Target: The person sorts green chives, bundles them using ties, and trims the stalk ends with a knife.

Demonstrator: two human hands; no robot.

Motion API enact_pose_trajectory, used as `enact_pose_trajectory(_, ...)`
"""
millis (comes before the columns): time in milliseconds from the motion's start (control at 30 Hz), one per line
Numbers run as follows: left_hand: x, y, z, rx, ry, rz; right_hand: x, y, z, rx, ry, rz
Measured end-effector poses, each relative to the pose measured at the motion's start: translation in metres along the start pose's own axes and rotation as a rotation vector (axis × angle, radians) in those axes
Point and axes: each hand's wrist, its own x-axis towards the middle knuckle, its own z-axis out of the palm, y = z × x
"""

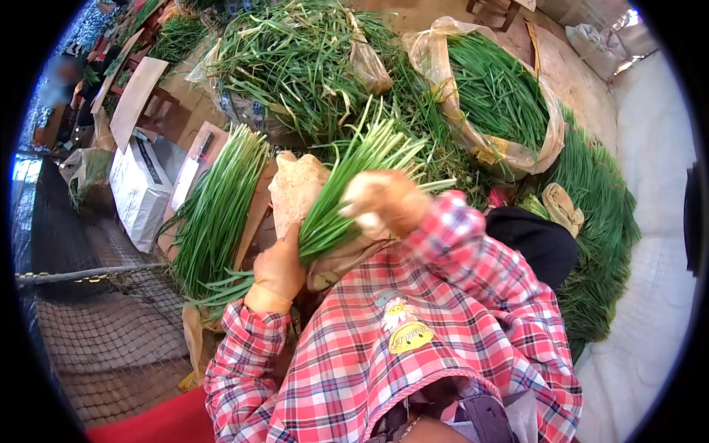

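A bunch of green chives [362, 159] with pale stalk ends slants across my lap. My left hand [281, 267] is closed round its lower, leafy part, the thumb pointing up along the leaves. Over the stalks, on the right side of the bunch, is my right hand [388, 201], somewhat blurred. Its fingers are curled in, with something white at the fingertips; what they pinch, if anything, is hidden. Left of my left hand, a larger pile of chives [221, 210] lies on a board with its pale ends pointing away from me.
Ahead is a big heap of loose chives [295, 70]. An open plastic bag [550, 122] full of chives stands at the right, beside more chives [598, 236] along the white sheeting [653, 221]. A knife [205, 144] and a white box [140, 192] are at the left, near netting [111, 325].
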Motion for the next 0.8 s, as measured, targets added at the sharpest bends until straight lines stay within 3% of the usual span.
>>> enact_pose_trajectory(67,-0.002,0.002,-0.006,-0.055,0.026,0.011,-0.02,-0.022,-0.04,0.554,-0.117,-0.287)
enact_pose_trajectory(100,-0.003,0.001,-0.005,-0.065,0.038,0.019,-0.032,-0.045,-0.039,0.816,0.538,-0.36)
enact_pose_trajectory(133,-0.003,0.0,-0.005,-0.075,0.046,0.028,-0.037,-0.047,-0.089,0.989,-0.016,-0.536)
enact_pose_trajectory(167,-0.002,0.001,-0.004,-0.08,0.044,0.022,-0.048,-0.058,-0.118,1.045,0.041,-0.656)
enact_pose_trajectory(200,-0.001,0.0,-0.004,-0.089,0.044,0.026,-0.06,-0.067,-0.151,1.196,-0.142,-0.665)
enact_pose_trajectory(233,-0.001,-0.001,-0.003,-0.102,0.041,0.03,-0.07,-0.082,-0.157,0.913,0.07,-0.838)
enact_pose_trajectory(267,-0.001,-0.002,-0.003,-0.113,0.039,0.033,-0.076,-0.082,-0.177,0.965,-0.002,-0.883)
enact_pose_trajectory(333,-0.003,-0.007,0.005,-0.143,0.095,0.063,-0.071,-0.064,-0.217,0.602,0.012,-0.816)
enact_pose_trajectory(367,-0.003,-0.01,0.007,-0.209,0.125,0.077,-0.07,-0.051,-0.217,0.604,0.021,-0.824)
enact_pose_trajectory(533,-0.004,-0.014,0.004,-0.388,0.177,0.102,-0.038,-0.004,-0.186,-0.182,0.601,-0.069)
enact_pose_trajectory(733,-0.006,-0.005,-0.015,-0.237,0.22,0.077,-0.029,-0.013,-0.128,-0.004,0.629,-0.362)
enact_pose_trajectory(800,-0.004,-0.004,-0.014,-0.16,0.266,0.114,-0.023,-0.011,-0.117,-0.301,0.494,-0.518)
